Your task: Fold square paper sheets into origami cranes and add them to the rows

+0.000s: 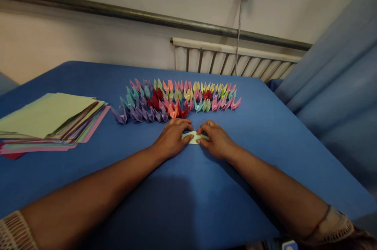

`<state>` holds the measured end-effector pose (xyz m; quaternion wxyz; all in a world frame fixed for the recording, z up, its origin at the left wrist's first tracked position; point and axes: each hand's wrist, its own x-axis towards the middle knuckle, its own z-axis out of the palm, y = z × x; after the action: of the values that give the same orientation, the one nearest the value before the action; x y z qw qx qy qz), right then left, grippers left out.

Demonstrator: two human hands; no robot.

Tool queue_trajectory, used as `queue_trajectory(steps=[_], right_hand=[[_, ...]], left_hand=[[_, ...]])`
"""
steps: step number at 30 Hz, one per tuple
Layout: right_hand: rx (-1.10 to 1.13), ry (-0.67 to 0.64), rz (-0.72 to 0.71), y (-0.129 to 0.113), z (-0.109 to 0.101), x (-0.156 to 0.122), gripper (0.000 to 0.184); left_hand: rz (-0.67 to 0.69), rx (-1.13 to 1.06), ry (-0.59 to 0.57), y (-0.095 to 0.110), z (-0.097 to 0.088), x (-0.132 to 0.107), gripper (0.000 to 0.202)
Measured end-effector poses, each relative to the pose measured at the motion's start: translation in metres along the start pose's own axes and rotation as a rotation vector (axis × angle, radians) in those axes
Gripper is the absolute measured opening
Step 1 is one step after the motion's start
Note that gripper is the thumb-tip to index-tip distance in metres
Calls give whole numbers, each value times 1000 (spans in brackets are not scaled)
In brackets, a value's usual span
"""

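Observation:
A small folded piece of pale green paper [194, 137] lies on the blue table [188, 199] between my two hands. My left hand [173, 138] presses on its left end with fingers curled down. My right hand [215, 138] holds its right end the same way. Both hands cover most of the paper. Just beyond them stand rows of several folded paper cranes [176, 98] in purple, red, pink, yellow and green.
A stack of coloured paper sheets [50, 122], pale green on top, lies at the table's left. A radiator [232, 61] and a metal rail [147, 17] run along the wall behind. Blue fabric [338, 85] hangs at the right.

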<state>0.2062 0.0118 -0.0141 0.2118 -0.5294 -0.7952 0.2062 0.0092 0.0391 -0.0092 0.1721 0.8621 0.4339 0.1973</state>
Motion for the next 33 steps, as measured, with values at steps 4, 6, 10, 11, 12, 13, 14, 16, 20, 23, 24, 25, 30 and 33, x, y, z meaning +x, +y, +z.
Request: queue_trajectory(steps=[4,6,10,11,12,13,14,16,20,23,24,25,30,33], right_hand=[[34,9,-32,-1,0,0,8],[51,2,-50,-1,0,0,8],[35,-12,-26,-1,-1,1,11],[30,-7,-24,-1,-1,0,16],[25,-4,-28,-1,-1,0,21],[18,-1,-38,-1,-1,-1,26],[10,-3,-51,-1,-2,-1,27],[-15,-18,-77,-1,-2,-2,22],[-40,-44,-128,0,-3,-4,16],[-45,-41,-136,0,-4,-4,16],[-42,-36,-131,0,-4,-4,16],[-36,-32,-125,0,-3,-4,16],[7,-40,-108,1,-3,-2,11],[17,-46,-103,1,-5,-1,11]], left_hand=[[-17,6,3,0,1,0,18],[-25,-11,3,0,1,1,14],[-32,-52,-1,-1,1,1,9],[-26,-59,1,-1,1,1,10],[-15,-63,4,-1,0,0,10],[-2,-66,8,0,0,0,10],[12,-68,13,0,0,0,10],[39,-72,14,0,-1,-1,10],[68,-52,-5,-3,-3,-3,12],[99,-39,-21,-5,-7,-4,13],[126,-41,-32,-5,-9,-4,14],[162,-44,-53,-4,-11,-4,15],[333,2,-157,0,-19,-6,19],[348,52,-141,1,-19,-6,18]])
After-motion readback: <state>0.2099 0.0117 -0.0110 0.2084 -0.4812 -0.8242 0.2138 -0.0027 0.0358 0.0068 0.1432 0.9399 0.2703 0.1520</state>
